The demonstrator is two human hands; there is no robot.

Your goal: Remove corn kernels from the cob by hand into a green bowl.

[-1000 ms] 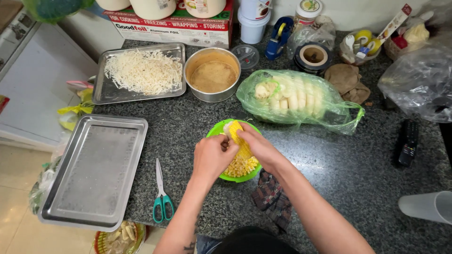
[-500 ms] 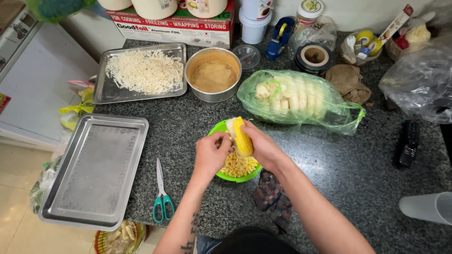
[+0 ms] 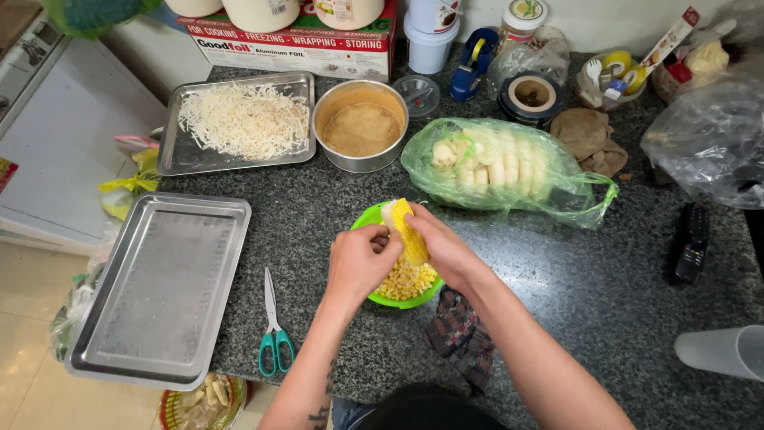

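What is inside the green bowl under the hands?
Loose yellow corn kernels lie in the green bowl. The left hand, right hand and corn cob cover the rest of its inside.

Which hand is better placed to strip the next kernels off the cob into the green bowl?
Probably the left hand: its fingers sit against the corn cob on the kernel side, over the green bowl. The right hand is wrapped around the cob, steadying it.
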